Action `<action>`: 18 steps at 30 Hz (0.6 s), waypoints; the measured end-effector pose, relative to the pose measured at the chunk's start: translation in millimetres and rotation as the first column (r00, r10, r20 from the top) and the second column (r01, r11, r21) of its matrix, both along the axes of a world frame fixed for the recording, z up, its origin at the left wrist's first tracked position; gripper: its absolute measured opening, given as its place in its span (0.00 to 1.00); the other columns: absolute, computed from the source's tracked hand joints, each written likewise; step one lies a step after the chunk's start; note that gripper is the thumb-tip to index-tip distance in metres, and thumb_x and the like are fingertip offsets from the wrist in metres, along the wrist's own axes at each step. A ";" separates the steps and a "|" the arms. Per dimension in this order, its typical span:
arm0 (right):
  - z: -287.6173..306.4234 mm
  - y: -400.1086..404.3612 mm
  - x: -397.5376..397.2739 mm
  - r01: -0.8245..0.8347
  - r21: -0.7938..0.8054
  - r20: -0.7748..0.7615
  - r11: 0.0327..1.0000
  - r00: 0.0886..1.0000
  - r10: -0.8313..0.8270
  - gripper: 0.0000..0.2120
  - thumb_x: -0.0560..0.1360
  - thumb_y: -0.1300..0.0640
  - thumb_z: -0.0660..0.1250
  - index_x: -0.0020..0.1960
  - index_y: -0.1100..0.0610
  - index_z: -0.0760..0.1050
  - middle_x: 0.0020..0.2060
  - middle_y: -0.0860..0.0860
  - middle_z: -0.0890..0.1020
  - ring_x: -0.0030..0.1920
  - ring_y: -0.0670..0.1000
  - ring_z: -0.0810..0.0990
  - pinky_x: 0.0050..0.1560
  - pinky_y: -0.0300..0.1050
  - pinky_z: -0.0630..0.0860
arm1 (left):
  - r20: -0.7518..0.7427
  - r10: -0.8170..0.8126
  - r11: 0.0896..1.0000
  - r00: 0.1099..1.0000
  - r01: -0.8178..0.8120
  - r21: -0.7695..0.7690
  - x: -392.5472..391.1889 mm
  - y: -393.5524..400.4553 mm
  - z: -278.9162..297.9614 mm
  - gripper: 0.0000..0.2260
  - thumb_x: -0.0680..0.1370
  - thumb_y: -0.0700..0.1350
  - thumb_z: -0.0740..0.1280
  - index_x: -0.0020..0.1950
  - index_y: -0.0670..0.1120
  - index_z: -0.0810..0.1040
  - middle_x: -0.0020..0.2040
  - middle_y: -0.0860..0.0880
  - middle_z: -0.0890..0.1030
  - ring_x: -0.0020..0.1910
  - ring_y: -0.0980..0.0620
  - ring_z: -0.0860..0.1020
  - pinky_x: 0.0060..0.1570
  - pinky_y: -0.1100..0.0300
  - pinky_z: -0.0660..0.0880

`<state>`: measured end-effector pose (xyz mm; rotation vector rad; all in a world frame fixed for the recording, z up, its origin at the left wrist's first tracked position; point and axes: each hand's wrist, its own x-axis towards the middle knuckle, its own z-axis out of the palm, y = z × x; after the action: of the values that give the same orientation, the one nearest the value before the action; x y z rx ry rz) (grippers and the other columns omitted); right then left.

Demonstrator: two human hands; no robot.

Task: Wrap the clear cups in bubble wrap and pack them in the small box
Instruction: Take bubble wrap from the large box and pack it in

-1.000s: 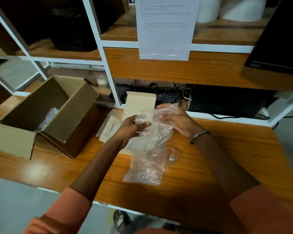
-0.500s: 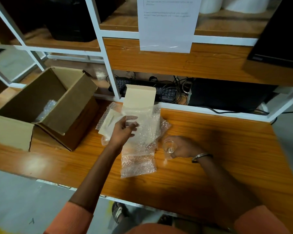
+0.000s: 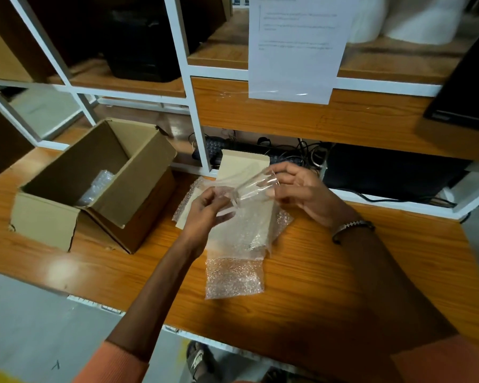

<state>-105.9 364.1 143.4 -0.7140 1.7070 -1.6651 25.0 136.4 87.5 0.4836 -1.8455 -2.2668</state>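
My right hand (image 3: 299, 193) grips a clear cup (image 3: 253, 187) by its rim, tilted on its side above the desk. My left hand (image 3: 205, 214) is at the cup's base, with its fingertips on the cup. Under both hands a bubble wrap sheet (image 3: 238, 261) lies flat on the wooden desk (image 3: 329, 286), partly over a tan cardboard piece (image 3: 244, 164). The small box (image 3: 138, 183) stands open at the left, with a bubble-wrapped bundle (image 3: 98, 186) inside it.
White-framed wooden shelves (image 3: 288, 120) rise behind the desk, with a taped paper sheet (image 3: 296, 48). A keyboard and cables (image 3: 260, 150) sit under the lower shelf. Dark equipment (image 3: 385, 170) stands at the right. The desk's front edge is near my body.
My right hand picked the clear cup up from the desk and raised it over the bubble wrap. My left hand let go of the sheet, which now lies flat, and met the cup.
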 end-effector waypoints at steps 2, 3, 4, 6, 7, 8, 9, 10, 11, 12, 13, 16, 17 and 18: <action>2.9 -18.4 1.0 0.020 -0.062 0.034 0.998 0.999 -0.018 0.26 0.75 0.63 0.78 0.71 0.61 0.74 0.63 0.59 0.85 0.59 0.56 0.84 0.54 0.47 0.82 | -0.054 -0.049 0.990 0.997 0.056 0.128 0.2 -3.0 15.7 0.17 0.84 0.54 0.67 0.68 0.46 0.81 0.65 0.44 0.85 0.65 0.42 0.84 0.61 0.48 0.83; 3.0 -25.2 0.9 0.025 -0.079 0.047 0.997 0.999 -0.021 0.27 0.75 0.65 0.78 0.71 0.62 0.74 0.64 0.61 0.84 0.61 0.59 0.84 0.57 0.49 0.83 | -0.072 -0.063 0.982 0.995 0.075 0.176 1.1 -6.0 23.7 0.20 0.84 0.58 0.66 0.71 0.47 0.80 0.67 0.43 0.84 0.65 0.42 0.84 0.60 0.49 0.83; 3.0 -31.7 0.6 0.023 -0.089 0.056 0.996 0.998 -0.018 0.28 0.74 0.65 0.78 0.71 0.61 0.74 0.65 0.62 0.84 0.64 0.62 0.83 0.60 0.52 0.83 | -0.086 -0.071 0.978 0.994 0.086 0.192 2.3 -10.3 31.6 0.23 0.84 0.60 0.66 0.73 0.48 0.79 0.68 0.43 0.84 0.65 0.42 0.84 0.59 0.49 0.83; 3.1 -39.9 1.5 0.004 -0.096 0.060 0.995 0.998 0.002 0.31 0.71 0.64 0.81 0.71 0.60 0.75 0.65 0.61 0.83 0.67 0.66 0.81 0.66 0.58 0.81 | -0.090 -0.071 0.989 0.993 0.082 0.123 3.8 -15.9 43.2 0.23 0.80 0.58 0.73 0.73 0.54 0.78 0.68 0.45 0.83 0.63 0.42 0.85 0.57 0.49 0.84; 3.5 -44.0 2.4 -0.006 -0.087 0.029 0.996 1.000 0.008 0.31 0.70 0.63 0.82 0.71 0.58 0.77 0.66 0.60 0.83 0.68 0.65 0.81 0.69 0.61 0.80 | -0.087 -0.064 0.995 0.994 0.071 0.069 4.7 -18.4 46.9 0.23 0.78 0.55 0.77 0.72 0.56 0.79 0.68 0.46 0.83 0.62 0.42 0.85 0.56 0.49 0.84; 4.7 -48.1 2.8 -0.010 -0.061 -0.030 0.998 1.000 0.009 0.31 0.69 0.61 0.83 0.70 0.56 0.78 0.66 0.57 0.83 0.68 0.62 0.82 0.71 0.62 0.78 | -0.089 -0.063 0.998 0.994 0.065 0.026 5.6 -21.2 49.4 0.24 0.76 0.53 0.79 0.70 0.56 0.80 0.67 0.46 0.83 0.60 0.43 0.86 0.56 0.49 0.84; 6.8 -52.0 2.9 -0.011 -0.024 -0.098 1.000 0.995 0.009 0.31 0.68 0.57 0.85 0.69 0.52 0.80 0.67 0.54 0.82 0.69 0.58 0.81 0.72 0.62 0.77 | -0.094 -0.071 0.997 0.993 0.071 -0.003 5.8 -24.4 50.4 0.23 0.75 0.51 0.80 0.69 0.54 0.81 0.67 0.45 0.83 0.59 0.43 0.86 0.56 0.48 0.84; 9.9 -55.7 2.6 -0.007 0.017 -0.155 1.000 0.988 0.010 0.33 0.66 0.51 0.86 0.68 0.47 0.80 0.68 0.51 0.81 0.70 0.55 0.79 0.73 0.60 0.76 | -0.103 -0.084 0.996 0.991 0.084 -0.008 6.6 -28.0 51.2 0.22 0.76 0.50 0.79 0.68 0.52 0.81 0.67 0.44 0.83 0.59 0.43 0.86 0.57 0.48 0.83; 13.4 -58.7 1.9 0.005 0.055 -0.190 0.998 0.982 0.005 0.37 0.62 0.44 0.87 0.68 0.43 0.80 0.70 0.48 0.78 0.71 0.54 0.77 0.72 0.58 0.77 | -0.114 -0.100 0.995 0.988 0.100 -0.004 7.4 -32.5 51.0 0.20 0.77 0.48 0.78 0.68 0.51 0.81 0.67 0.43 0.83 0.60 0.42 0.86 0.57 0.48 0.83; 17.0 -60.7 0.7 0.023 0.088 -0.214 0.996 0.977 -0.004 0.42 0.58 0.40 0.88 0.70 0.38 0.77 0.72 0.46 0.73 0.73 0.54 0.74 0.72 0.57 0.76 | -0.128 -0.114 0.993 0.985 0.114 -0.003 8.5 -37.4 51.3 0.19 0.78 0.47 0.77 0.69 0.50 0.81 0.67 0.43 0.83 0.60 0.42 0.86 0.57 0.48 0.83; 20.6 -62.7 -0.8 0.038 0.125 -0.245 0.991 0.970 -0.007 0.48 0.55 0.37 0.88 0.72 0.34 0.73 0.75 0.45 0.67 0.75 0.54 0.71 0.74 0.57 0.74 | -0.140 -0.126 0.992 0.982 0.125 -0.016 9.2 -43.0 52.0 0.19 0.79 0.45 0.76 0.69 0.50 0.81 0.68 0.44 0.82 0.61 0.42 0.85 0.57 0.49 0.83; 33.9 -69.4 -6.1 -0.012 0.257 -0.338 0.966 0.936 0.101 0.59 0.55 0.35 0.88 0.76 0.23 0.57 0.82 0.37 0.53 0.78 0.49 0.57 0.77 0.57 0.63 | -0.154 -0.173 0.982 0.973 0.159 -0.099 11.1 -57.0 55.4 0.19 0.79 0.44 0.76 0.70 0.50 0.81 0.68 0.46 0.82 0.64 0.43 0.84 0.57 0.52 0.83; 39.0 -72.2 -7.9 -0.046 0.303 -0.366 0.952 0.916 0.161 0.59 0.55 0.34 0.87 0.76 0.21 0.54 0.82 0.34 0.51 0.79 0.47 0.55 0.76 0.55 0.62 | -0.156 -0.195 0.977 0.968 0.177 -0.119 11.3 -60.7 56.7 0.19 0.79 0.44 0.77 0.69 0.50 0.81 0.68 0.46 0.82 0.64 0.42 0.83 0.57 0.51 0.83; 44.1 -75.0 -10.3 -0.081 0.348 -0.384 0.934 0.896 0.221 0.59 0.56 0.34 0.87 0.76 0.20 0.53 0.83 0.34 0.53 0.80 0.46 0.55 0.76 0.55 0.62 | -0.157 -0.211 0.973 0.965 0.192 -0.129 11.3 -63.3 58.9 0.19 0.78 0.44 0.78 0.68 0.49 0.81 0.67 0.45 0.83 0.65 0.42 0.82 0.58 0.50 0.83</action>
<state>-116.2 289.1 187.5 -1.0678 2.0940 -1.1316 36.4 73.1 146.3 0.0835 -2.0003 -2.2288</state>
